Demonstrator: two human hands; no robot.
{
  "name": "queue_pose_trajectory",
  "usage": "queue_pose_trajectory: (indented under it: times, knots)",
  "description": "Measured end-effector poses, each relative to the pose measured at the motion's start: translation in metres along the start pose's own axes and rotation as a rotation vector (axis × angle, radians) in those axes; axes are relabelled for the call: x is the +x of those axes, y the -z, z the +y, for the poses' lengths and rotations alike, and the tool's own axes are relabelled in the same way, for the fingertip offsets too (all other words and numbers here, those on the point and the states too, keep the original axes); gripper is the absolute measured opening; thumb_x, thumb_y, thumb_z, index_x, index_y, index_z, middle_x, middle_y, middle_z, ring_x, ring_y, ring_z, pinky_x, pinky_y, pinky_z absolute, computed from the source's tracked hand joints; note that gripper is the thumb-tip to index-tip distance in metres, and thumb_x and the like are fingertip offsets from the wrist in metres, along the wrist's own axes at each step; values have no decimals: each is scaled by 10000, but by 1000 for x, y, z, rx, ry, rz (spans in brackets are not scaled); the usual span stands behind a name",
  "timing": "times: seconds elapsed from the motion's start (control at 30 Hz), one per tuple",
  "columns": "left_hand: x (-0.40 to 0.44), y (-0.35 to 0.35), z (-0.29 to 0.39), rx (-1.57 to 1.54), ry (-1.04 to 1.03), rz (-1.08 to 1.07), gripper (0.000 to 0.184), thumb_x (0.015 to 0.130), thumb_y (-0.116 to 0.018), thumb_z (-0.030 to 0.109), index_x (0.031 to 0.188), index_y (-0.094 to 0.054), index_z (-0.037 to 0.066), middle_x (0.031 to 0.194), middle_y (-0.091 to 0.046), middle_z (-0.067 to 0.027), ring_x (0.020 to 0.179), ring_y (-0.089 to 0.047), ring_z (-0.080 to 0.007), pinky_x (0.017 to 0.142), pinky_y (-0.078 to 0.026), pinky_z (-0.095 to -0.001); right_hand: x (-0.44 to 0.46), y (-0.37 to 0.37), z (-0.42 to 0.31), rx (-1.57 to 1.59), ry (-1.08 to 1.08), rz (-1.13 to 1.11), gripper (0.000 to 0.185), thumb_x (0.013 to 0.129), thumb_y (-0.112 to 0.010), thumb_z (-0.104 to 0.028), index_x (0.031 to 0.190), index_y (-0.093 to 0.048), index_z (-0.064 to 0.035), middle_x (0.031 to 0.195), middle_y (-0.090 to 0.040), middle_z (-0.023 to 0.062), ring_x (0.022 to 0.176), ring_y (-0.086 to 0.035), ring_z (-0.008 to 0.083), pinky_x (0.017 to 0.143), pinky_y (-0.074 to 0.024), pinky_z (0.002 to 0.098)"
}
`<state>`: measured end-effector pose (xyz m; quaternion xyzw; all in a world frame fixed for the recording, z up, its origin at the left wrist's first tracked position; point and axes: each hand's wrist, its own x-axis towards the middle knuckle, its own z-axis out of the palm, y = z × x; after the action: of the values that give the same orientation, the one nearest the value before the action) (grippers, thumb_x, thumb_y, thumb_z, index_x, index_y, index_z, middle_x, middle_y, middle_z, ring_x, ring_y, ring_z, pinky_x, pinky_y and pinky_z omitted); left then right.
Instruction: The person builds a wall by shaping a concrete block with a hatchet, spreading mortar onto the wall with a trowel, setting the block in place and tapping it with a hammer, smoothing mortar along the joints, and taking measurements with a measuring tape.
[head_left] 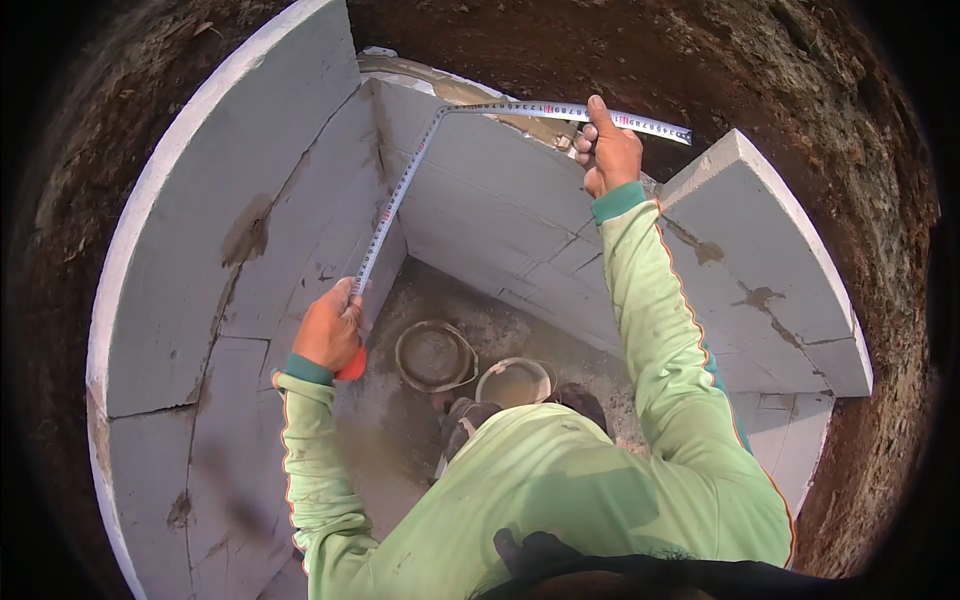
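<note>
A steel tape measure is stretched out in front of me. My left hand is closed around its body, and a bit of red case shows below the fingers. From there the blade slants up to the top of the far block wall, where it bends sharply. It then runs right along the wall's upper edge. My right hand pinches the blade near its tip, thumb on top, at the wall's right end. The blade's metal end sticks out past this hand over the soil.
Grey block walls rise on the left and right, with mortar smears at the joints. An earth bank surrounds them. Two round pails, one darker and one pale-rimmed, stand on the floor by my feet.
</note>
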<state>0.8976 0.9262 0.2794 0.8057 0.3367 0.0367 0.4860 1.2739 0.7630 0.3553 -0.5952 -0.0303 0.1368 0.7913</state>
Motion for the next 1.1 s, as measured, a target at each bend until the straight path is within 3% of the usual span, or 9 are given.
queue_pose_trajectory:
  times: [0.1,0.33,0.53,0.67,0.8,0.9,0.93,1.03,1.1]
  knots:
    - [-60,-41,-25,-203,40,-76,276,1069,-479,215,1250,-612,55,763,-647,-22,675,-551,-119,640,-473,-311,-9,7,8,-224,175,-364,330,888,-814,-320,806,-643,-50,597,-550,1,488,-499,95,432,-373,240]
    - [-179,-257,0,-784,234,30,312,1094,-442,305,1159,-602,46,797,-610,-16,692,-565,-109,642,-475,-284,-38,37,61,-415,-60,-983,320,873,-816,-315,797,-670,-41,610,-540,-15,486,-442,59,447,-331,226]
    - [-243,-396,83,-900,451,416,312,1092,-448,308,1177,-600,50,809,-596,-4,677,-558,-86,634,-488,-253,-115,79,97,-521,-296,-1404,264,874,-812,-274,851,-676,-48,686,-569,-28,556,-460,48,495,-342,221]
    - [-287,-490,85,-651,551,713,479,1068,-396,454,993,-613,33,718,-597,-52,700,-608,-186,682,-499,-328,-191,145,149,-589,-468,-1771,262,954,-725,-323,904,-655,-75,742,-580,-20,604,-490,65,532,-365,229]
    - [-341,-579,106,-884,803,774,421,1057,-422,415,959,-608,50,724,-610,-55,687,-620,-218,673,-493,-369,-242,210,183,-584,-813,-1760,347,1016,-620,-408,937,-643,-71,786,-593,7,597,-502,84,514,-371,243]
    - [-378,-661,113,-765,842,877,390,1053,-441,397,962,-611,59,723,-610,-53,689,-615,-208,671,-490,-369,-274,252,197,-748,-965,-1885,380,1035,-575,-433,933,-643,-73,749,-580,3,585,-500,98,523,-385,261]
    - [-385,-685,116,-856,862,945,289,1031,-488,305,935,-635,74,705,-602,-52,684,-589,-204,673,-471,-374,-276,267,213,-834,-979,-2009,357,1022,-602,-413,957,-677,-71,777,-612,-19,663,-549,68,546,-410,241]
    - [-400,-720,131,-985,815,1058,269,1027,-495,279,950,-644,68,707,-606,-39,678,-588,-183,667,-474,-354,-318,322,199,-983,-829,-2340,339,1008,-629,-404,965,-683,-72,810,-639,-12,695,-568,71,573,-433,230]
    - [-408,-749,124,-1078,845,1159,263,1028,-498,266,957,-645,60,715,-609,-35,671,-581,-164,660,-478,-336,-332,364,220,-1105,-937,-2575,332,989,-658,-404,1031,-695,-77,863,-660,-20,741,-582,69,589,-441,220]
